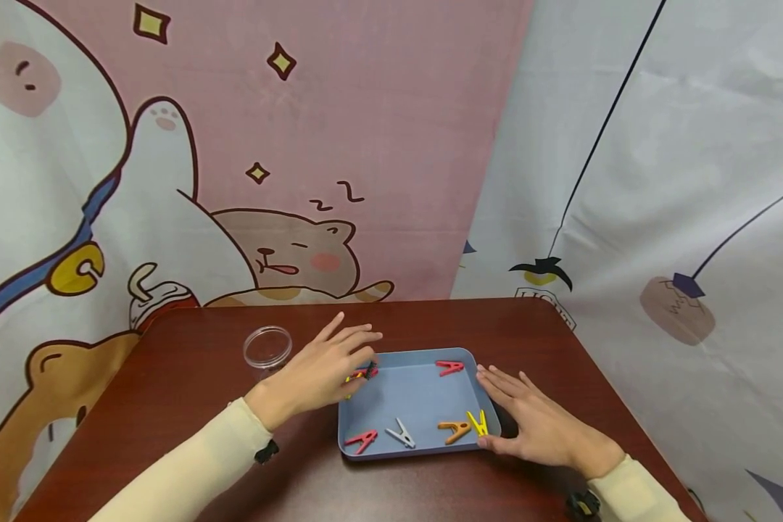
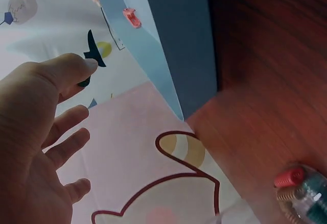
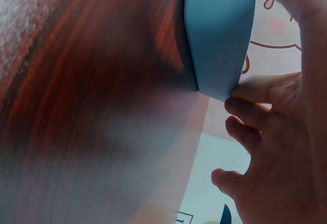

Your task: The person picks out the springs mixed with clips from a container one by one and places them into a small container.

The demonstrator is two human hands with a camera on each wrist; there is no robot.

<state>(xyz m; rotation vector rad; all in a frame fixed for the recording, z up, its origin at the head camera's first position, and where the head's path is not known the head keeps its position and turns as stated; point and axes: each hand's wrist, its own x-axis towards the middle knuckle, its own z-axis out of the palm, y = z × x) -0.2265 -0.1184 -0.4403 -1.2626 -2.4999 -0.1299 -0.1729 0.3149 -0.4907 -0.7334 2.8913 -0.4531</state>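
Observation:
My left hand point(image 1: 322, 373) is over the left side of a blue-grey tray point(image 1: 417, 395). Its thumb and index finger pinch a small dark green coiled piece point(image 2: 85, 81), mostly hidden by the thumb in the left wrist view; the other fingers are spread. Red and yellow clips show partly behind these fingertips. My right hand point(image 1: 541, 428) rests against the tray's right side, thumb at the near corner, fingertips at the rim farther back. Inside the tray lie a red clip point(image 1: 450, 367), another red clip point(image 1: 363, 440), a white clip point(image 1: 402, 433), an orange clip point(image 1: 455, 431) and a yellow clip point(image 1: 478, 423).
A round clear container point(image 1: 267, 348) stands left of the tray, behind my left forearm. In the left wrist view it shows a red coil point(image 2: 289, 177) and a tan coil among its contents. The dark wooden table point(image 1: 287, 471) meets a cartoon-printed curtain point(image 1: 391, 145) at the back.

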